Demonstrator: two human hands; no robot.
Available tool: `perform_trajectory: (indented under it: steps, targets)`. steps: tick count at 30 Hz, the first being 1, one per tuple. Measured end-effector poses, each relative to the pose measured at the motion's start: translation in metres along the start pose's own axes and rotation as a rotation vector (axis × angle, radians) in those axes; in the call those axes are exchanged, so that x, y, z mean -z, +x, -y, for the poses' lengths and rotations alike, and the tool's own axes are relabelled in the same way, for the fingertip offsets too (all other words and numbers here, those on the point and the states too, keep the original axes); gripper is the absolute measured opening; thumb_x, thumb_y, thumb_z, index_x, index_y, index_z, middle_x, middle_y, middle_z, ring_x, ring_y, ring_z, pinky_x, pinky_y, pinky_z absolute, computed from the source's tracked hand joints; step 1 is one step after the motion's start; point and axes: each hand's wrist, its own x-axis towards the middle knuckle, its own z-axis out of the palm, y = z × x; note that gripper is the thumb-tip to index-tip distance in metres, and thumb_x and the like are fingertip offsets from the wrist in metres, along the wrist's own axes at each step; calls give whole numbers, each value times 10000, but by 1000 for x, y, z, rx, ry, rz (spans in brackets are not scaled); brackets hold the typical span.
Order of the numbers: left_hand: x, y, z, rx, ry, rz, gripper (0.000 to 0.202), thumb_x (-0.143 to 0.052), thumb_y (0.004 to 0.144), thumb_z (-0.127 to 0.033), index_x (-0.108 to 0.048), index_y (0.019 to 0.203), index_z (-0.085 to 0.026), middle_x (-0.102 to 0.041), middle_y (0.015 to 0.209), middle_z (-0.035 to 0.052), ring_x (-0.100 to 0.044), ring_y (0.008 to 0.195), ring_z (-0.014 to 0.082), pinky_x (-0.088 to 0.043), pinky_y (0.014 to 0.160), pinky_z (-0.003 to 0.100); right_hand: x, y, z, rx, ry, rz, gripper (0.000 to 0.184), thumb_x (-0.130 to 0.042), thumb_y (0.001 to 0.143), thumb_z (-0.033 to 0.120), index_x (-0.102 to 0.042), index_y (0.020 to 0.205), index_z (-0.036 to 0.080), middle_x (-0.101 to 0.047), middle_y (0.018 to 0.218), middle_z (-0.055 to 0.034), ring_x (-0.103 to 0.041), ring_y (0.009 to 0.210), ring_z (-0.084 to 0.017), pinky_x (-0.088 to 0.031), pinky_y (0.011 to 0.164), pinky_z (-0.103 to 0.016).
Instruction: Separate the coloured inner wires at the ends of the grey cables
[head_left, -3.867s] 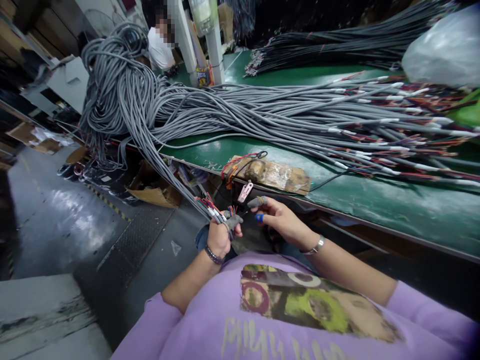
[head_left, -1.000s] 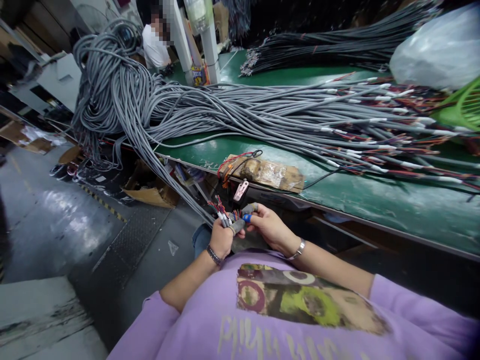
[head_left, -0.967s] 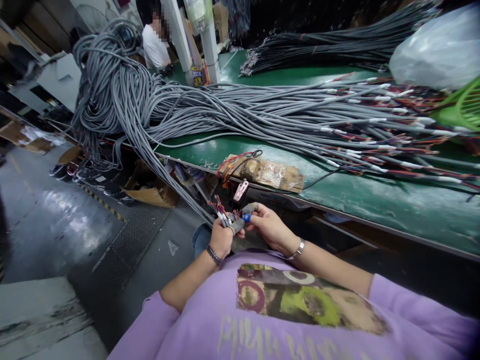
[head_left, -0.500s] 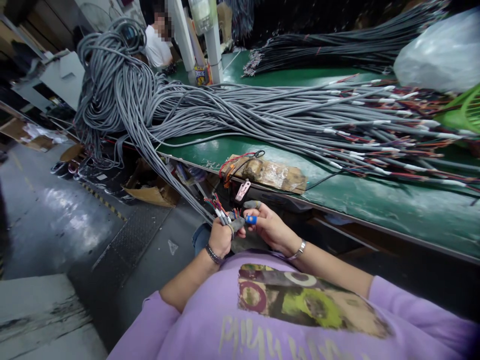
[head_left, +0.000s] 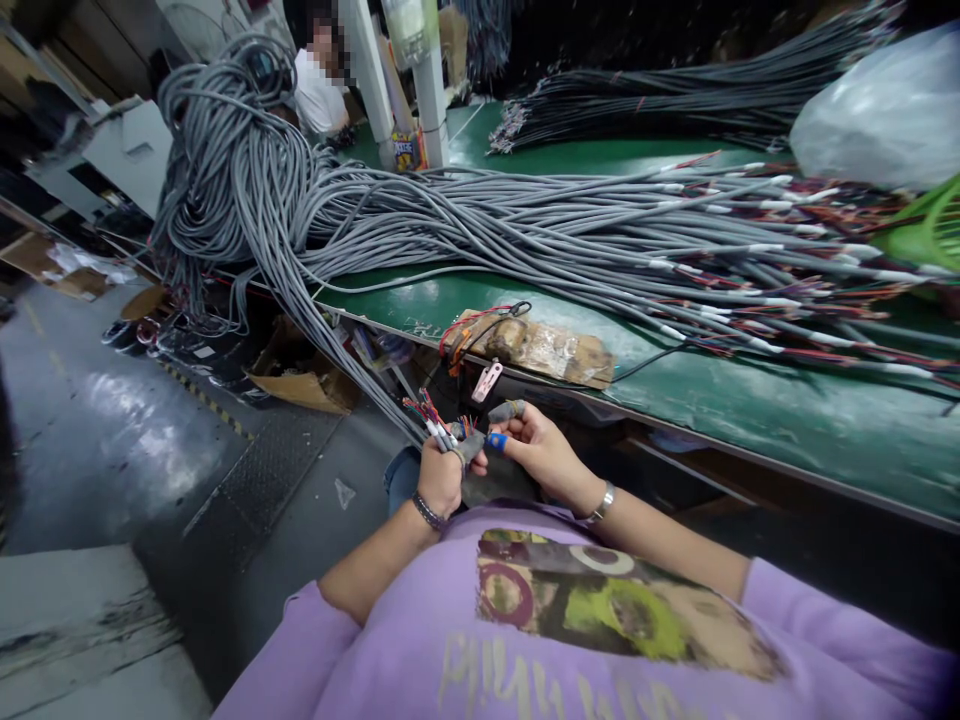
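Note:
My left hand (head_left: 441,478) is closed around several grey cables (head_left: 367,385), which run down to it from the table. Fanned-out coloured wire ends (head_left: 424,408) and white sleeves stick up out of this fist. A grey cover wraps a left finger. Close beside it on the right is my right hand (head_left: 536,445), with blue tape on the thumb and a grey cover on the index finger. Those two fingertips are apart, and I see nothing between them. The right thumb is near the fine wire tips (head_left: 468,425); whether it touches them I cannot tell.
A long heap of grey cables (head_left: 450,215) covers much of the green table (head_left: 757,420). At the table's edge sits a taped wooden block (head_left: 551,350) with a pink clip (head_left: 487,382). Behind lie black cables (head_left: 660,105), a plastic bag (head_left: 885,110) and a person (head_left: 319,90).
My left hand and its wire ends have shifted slightly left. The right thumb has moved slightly left too, and the gap between thumb and index finger looks a little wider.

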Motion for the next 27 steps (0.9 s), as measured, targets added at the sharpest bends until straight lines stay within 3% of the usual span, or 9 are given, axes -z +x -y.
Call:
perform_trajectory:
  steps: [5, 27]
  targets:
    - [-1, -1, -1, -14, -7, -1, 274, -726, 633, -369, -576, 634, -140, -545, 468, -25, -487, 404, 86, -431, 407, 213, -3, -2, -1, -65, 52, -1, 326, -718, 649, 285, -509, 885, 202, -574, 740, 18, -533, 645, -108, -410, 541, -222]
    - [1, 0, 5, -36, 38, 13, 274, -731, 629, -369, -575, 623, -144, -548, 461, -23, -497, 396, 87, -446, 415, 217, -3, -2, 7, -16, -24, 7, 302, -709, 645, 268, -523, 873, 202, -573, 753, 11, -535, 654, -111, -435, 551, -230]
